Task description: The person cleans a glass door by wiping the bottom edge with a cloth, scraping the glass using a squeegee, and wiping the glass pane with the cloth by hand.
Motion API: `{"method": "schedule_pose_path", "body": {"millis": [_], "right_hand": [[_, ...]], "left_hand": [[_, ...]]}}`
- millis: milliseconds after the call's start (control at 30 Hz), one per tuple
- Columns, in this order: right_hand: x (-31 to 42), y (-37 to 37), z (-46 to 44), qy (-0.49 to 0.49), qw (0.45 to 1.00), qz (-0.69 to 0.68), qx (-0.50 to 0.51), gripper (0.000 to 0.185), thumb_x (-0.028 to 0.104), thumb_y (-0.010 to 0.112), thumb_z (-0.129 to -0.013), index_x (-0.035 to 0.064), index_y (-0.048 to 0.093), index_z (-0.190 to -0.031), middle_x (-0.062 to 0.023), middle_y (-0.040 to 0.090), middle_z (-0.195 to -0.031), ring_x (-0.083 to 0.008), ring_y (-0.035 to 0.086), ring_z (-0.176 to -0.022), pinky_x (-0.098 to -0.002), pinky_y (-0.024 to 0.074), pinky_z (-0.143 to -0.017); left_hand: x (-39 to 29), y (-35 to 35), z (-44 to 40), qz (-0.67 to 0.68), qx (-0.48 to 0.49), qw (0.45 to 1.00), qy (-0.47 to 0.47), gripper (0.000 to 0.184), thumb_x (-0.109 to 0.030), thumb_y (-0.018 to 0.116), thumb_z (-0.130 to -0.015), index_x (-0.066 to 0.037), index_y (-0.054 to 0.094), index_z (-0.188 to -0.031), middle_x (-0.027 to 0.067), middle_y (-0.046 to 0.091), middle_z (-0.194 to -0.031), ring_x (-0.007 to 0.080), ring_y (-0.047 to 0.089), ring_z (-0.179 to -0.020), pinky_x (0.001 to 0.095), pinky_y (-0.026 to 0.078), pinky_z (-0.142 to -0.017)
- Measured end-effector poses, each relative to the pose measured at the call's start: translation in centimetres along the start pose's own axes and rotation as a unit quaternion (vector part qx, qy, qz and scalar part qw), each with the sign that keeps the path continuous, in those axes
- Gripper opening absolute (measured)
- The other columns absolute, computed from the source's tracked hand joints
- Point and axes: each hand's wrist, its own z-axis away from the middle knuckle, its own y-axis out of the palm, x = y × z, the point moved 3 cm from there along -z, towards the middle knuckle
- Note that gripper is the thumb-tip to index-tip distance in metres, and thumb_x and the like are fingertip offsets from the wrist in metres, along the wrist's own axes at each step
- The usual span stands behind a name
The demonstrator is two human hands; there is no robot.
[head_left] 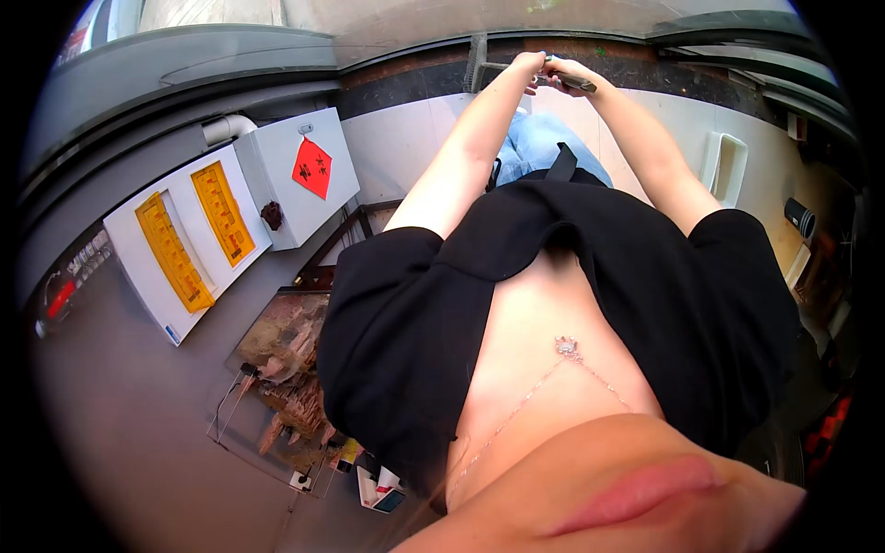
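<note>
Both my arms reach out to the top middle of the head view, where my hands meet around one handle. My left hand [529,64] is closed on it, nearer the head of the tool. My right hand [569,71] is closed just to the right, with the dark handle end [581,83] showing beside its wrist. The tool [476,64] has a long, narrow grey head set across its handle, close to the dark ledge. Whether it is a brush or a squeegee I cannot tell. My fingers are small and partly hidden.
A dark stone ledge [406,89] runs below the window. To the left are a white panel with yellow frames [221,214], a grey box [343,166] bearing a red paper, and a glass tank [277,323] with rocks. A white bin [728,170] stands right.
</note>
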Motion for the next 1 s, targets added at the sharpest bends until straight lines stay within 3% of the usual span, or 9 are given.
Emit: {"method": "schedule_pose_path", "body": {"millis": [100, 200, 333, 433, 467, 567, 600, 733, 1000], "right_hand": [[0.6, 4.0, 0.9, -0.02, 0.967, 0.253, -0.022, 0.016, 0.021, 0.047, -0.071, 0.0108, 0.047, -0.059, 0.0053, 0.043, -0.045, -0.0012, 0.039, -0.035, -0.0145, 0.0287, -0.029], [-0.1, 5.1, -2.1, -0.008, 0.994, 0.044, 0.1, 0.012, 0.014, 0.047, -0.07, 0.0037, 0.045, -0.064, 0.0022, 0.043, -0.046, -0.0008, 0.04, -0.035, -0.0114, 0.0326, -0.028], [0.4, 5.8, -4.0, 0.078, 0.981, -0.17, 0.04, 0.014, 0.01, 0.045, -0.072, 0.0015, 0.04, -0.061, 0.0007, 0.043, -0.047, -0.0027, 0.042, -0.034, -0.0107, 0.0367, -0.028], [-0.1, 5.9, -5.1, -0.008, 0.98, -0.192, 0.046, 0.017, 0.013, 0.04, -0.075, 0.0034, 0.042, -0.061, 0.0008, 0.044, -0.047, -0.0048, 0.044, -0.035, -0.0122, 0.0369, -0.027], [-0.4, 5.8, -5.5, -0.028, 0.99, -0.138, 0.006, 0.021, 0.014, 0.037, -0.076, 0.0058, 0.042, -0.057, 0.0009, 0.043, -0.046, -0.0062, 0.043, -0.034, -0.0133, 0.0373, -0.027], [-1.0, 4.3, -5.2, -0.052, 0.991, -0.116, -0.051, 0.021, 0.013, 0.036, -0.076, 0.0074, 0.042, -0.057, 0.0007, 0.043, -0.045, -0.007, 0.041, -0.032, -0.015, 0.0379, -0.029], [-1.0, 3.4, -4.7, -0.052, 0.988, -0.115, -0.085, 0.021, 0.013, 0.036, -0.076, 0.0077, 0.042, -0.057, 0.0008, 0.043, -0.045, -0.0069, 0.04, -0.032, -0.0143, 0.0373, -0.03], [-0.3, -1.3, -2.4, -0.053, 0.967, -0.212, -0.132, 0.021, 0.013, 0.036, -0.077, 0.0084, 0.041, -0.057, 0.0017, 0.041, -0.045, -0.005, 0.039, -0.033, -0.014, 0.0357, -0.03], [0.1, -13.9, 1.9, -0.088, 0.944, -0.25, -0.198, 0.022, 0.015, 0.038, -0.077, 0.009, 0.043, -0.056, -0.0002, 0.044, -0.046, -0.007, 0.041, -0.034, -0.0152, 0.0343, -0.03]], "left_hand": [[2.2, -2.5, -0.8, 0.073, -0.016, 0.995, -0.062, 0.033, -0.025, 0.043, -0.067, 0.003, 0.045, -0.085, 0.0193, 0.047, -0.085, 0.0309, 0.051, -0.073, 0.0444, 0.045, -0.059], [3.8, -4.6, -2.2, 0.116, -0.048, 0.992, -0.02, 0.028, -0.019, 0.047, -0.064, 0.003, 0.046, -0.08, 0.0191, 0.047, -0.084, 0.0298, 0.051, -0.072, 0.0423, 0.045, -0.06], [4.8, -6.3, -2.5, 0.26, -0.013, 0.962, 0.075, 0.037, -0.03, 0.052, -0.066, -0.002, 0.046, -0.089, 0.0095, 0.046, -0.085, 0.0244, 0.047, -0.077, 0.0387, 0.041, -0.068], [4.6, -5.3, -3.3, 0.276, 0.036, 0.956, 0.099, 0.028, -0.03, 0.051, -0.067, -0.006, 0.05, -0.08, 0.0055, 0.048, -0.076, 0.0183, 0.046, -0.068, 0.0356, 0.04, -0.063], [4.5, -4.7, -3.0, 0.263, 0.085, 0.954, 0.113, 0.02, -0.031, 0.052, -0.067, -0.011, 0.051, -0.067, -0.0007, 0.047, -0.061, 0.0103, 0.042, -0.055, 0.0274, 0.038, -0.056], [4.5, -3.0, -2.7, 0.294, 0.115, 0.942, 0.115, 0.02, -0.03, 0.054, -0.067, -0.014, 0.049, -0.057, -0.0056, 0.043, -0.051, 0.0055, 0.036, -0.044, 0.0206, 0.032, -0.047], [4.0, -2.0, -2.0, 0.326, 0.107, 0.932, 0.119, 0.019, -0.028, 0.056, -0.068, -0.013, 0.049, -0.057, -0.0059, 0.043, -0.049, 0.0035, 0.032, -0.039, 0.019, 0.025, -0.04], [2.1, 2.6, -5.2, 0.336, 0.175, 0.913, 0.152, 0.013, -0.018, 0.056, -0.07, -0.007, 0.05, -0.068, -0.0011, 0.05, -0.061, 0.006, 0.043, -0.047, 0.0166, 0.028, -0.043], [-3.7, 15.0, -5.9, 0.355, 0.204, 0.898, 0.16, 0.012, -0.016, 0.054, -0.071, -0.005, 0.049, -0.07, 0.0008, 0.049, -0.059, 0.008, 0.044, -0.05, 0.0182, 0.033, -0.044]]}}
